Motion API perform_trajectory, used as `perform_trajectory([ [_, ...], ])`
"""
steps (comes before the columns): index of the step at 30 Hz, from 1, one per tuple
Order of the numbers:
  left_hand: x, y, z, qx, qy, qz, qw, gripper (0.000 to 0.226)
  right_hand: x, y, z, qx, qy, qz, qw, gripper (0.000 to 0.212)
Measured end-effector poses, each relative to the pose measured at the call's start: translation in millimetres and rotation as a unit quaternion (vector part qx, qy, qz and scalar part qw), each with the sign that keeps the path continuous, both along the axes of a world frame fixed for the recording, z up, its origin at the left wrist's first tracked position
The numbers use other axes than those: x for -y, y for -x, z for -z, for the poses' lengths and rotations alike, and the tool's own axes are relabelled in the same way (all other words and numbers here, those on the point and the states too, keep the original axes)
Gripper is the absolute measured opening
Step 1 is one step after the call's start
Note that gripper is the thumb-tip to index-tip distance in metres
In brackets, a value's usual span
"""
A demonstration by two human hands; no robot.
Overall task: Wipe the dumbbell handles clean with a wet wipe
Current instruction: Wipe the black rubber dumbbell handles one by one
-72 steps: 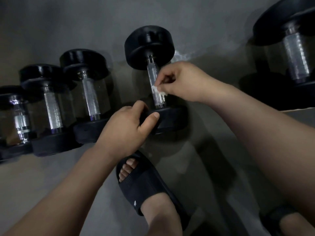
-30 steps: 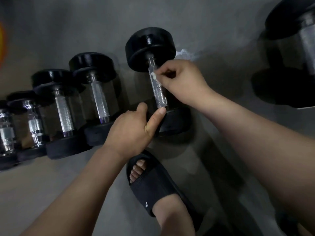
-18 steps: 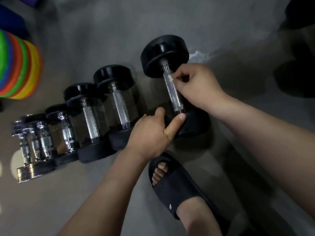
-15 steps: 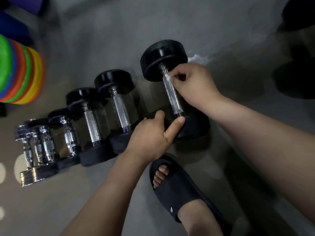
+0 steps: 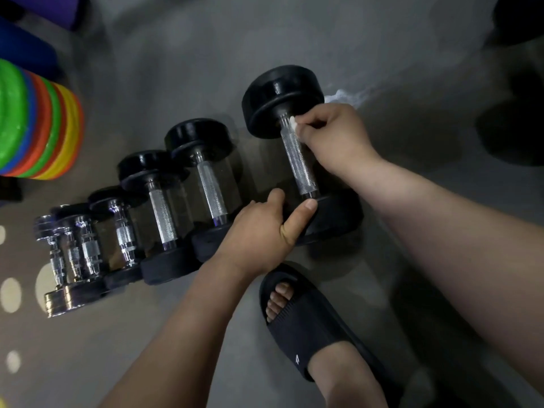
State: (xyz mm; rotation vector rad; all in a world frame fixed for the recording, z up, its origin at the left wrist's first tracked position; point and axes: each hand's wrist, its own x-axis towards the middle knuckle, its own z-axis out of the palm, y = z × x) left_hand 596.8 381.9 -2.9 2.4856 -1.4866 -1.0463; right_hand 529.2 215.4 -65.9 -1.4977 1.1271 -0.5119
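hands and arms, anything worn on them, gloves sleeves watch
Nothing worn. The left hand and right hand are bare, with no gloves and no rings on the fingers that show. The left forearm and right forearm are bare to the frame edge: no sleeves, watch or bands.

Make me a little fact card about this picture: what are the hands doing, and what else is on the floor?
Being cleaned: big black dumbbell with a knurled silver handle
Right hand: pinches a small white wet wipe against the handle's far end
Left hand: grips the dumbbell's near head
Beside it: row of smaller dumbbells, to the left
Also: black slide sandal on a foot; stack of bright coloured discs
Floor: grey
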Motion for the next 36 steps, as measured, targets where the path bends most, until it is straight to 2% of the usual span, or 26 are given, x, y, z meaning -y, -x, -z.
perform_trajectory([
  [3, -1.1, -1.4, 2.6, 0.0, 0.009, -0.004, 1.0, 0.066, -0.4, -0.2, -1.6, 0.003, 0.031, -0.035, 0.999, 0.008],
  [7, -2.2, -5.5, 4.5, -0.01, 0.006, 0.007, 1.0, 0.059, 0.1, 2.2, 3.1, 0.039, -0.067, 0.014, 0.997, 0.004],
  [14, -4.8, -17.5, 8.0, 0.024, 0.031, 0.055, 0.998, 0.063, 2.3, 0.9, 0.5, 0.004, -0.001, -0.064, 0.998, 0.008],
  [17, -9.9, -21.1, 8.1, 0.04, 0.024, 0.066, 0.997, 0.062, 1.3, 9.6, -8.3, -0.009, 0.033, -0.141, 0.989, 0.009],
  [21, -13.6, -25.2, 7.2, 0.045, 0.018, 0.063, 0.997, 0.061, -4.1, 29.0, -19.2, -0.063, 0.072, -0.302, 0.948, 0.011],
  [23, -14.7, -25.0, 5.6, 0.052, 0.025, 0.066, 0.996, 0.064, -1.5, 22.7, -18.4, -0.067, 0.078, -0.29, 0.951, 0.012],
  [27, -17.4, -27.3, 5.4, 0.045, 0.017, 0.064, 0.997, 0.07, 3.9, 1.7, -15.6, -0.031, 0.057, -0.201, 0.977, 0.01],
  [30, -20.3, -27.3, 4.3, 0.03, 0.02, 0.041, 0.999, 0.072, 0.5, 18.1, -20.4, -0.069, 0.05, -0.29, 0.953, 0.005],
  [32, -22.6, -25.7, 1.7, 0.019, 0.025, 0.03, 0.999, 0.073, -3.6, 31.3, -27.0, -0.083, 0.013, -0.367, 0.927, 0.012],
  [34, -23.1, -23.9, -1.3, 0.013, 0.032, 0.022, 0.999, 0.073, -1.7, 34.4, -25.6, -0.08, 0.001, -0.378, 0.922, 0.018],
  [36, -23.1, -24.3, -3.4, 0.003, 0.033, 0.012, 0.999, 0.072, 2.0, 28.5, -24.2, -0.068, 0.004, -0.338, 0.939, 0.016],
])
